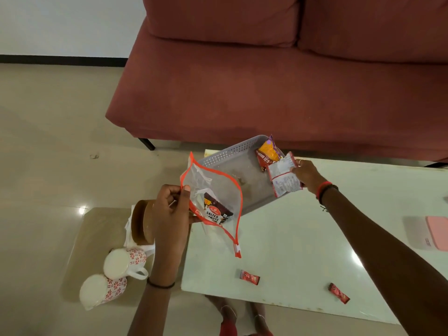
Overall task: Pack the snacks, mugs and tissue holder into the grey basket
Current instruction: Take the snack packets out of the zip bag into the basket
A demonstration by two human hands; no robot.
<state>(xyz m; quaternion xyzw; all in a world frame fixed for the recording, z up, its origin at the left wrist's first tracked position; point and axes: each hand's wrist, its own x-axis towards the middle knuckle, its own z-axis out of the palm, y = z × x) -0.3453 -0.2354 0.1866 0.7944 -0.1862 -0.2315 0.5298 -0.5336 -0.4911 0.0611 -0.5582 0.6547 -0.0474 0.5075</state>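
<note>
My left hand pinches the rim of a clear zip pouch with orange trim, held open above the table's left edge. A dark salted peanuts packet lies inside the pouch. My right hand grips a silver and red snack packet at the right rim of the grey basket. An orange and red snack packet leans in the basket's far right corner. Two white mugs with red flowers lie on their sides on the low side table, next to the brown wooden tissue holder.
Two small red candy bars lie on the white table near its front edge. A pink box sits at the right edge. A red sofa stands behind the table. My feet show below the table.
</note>
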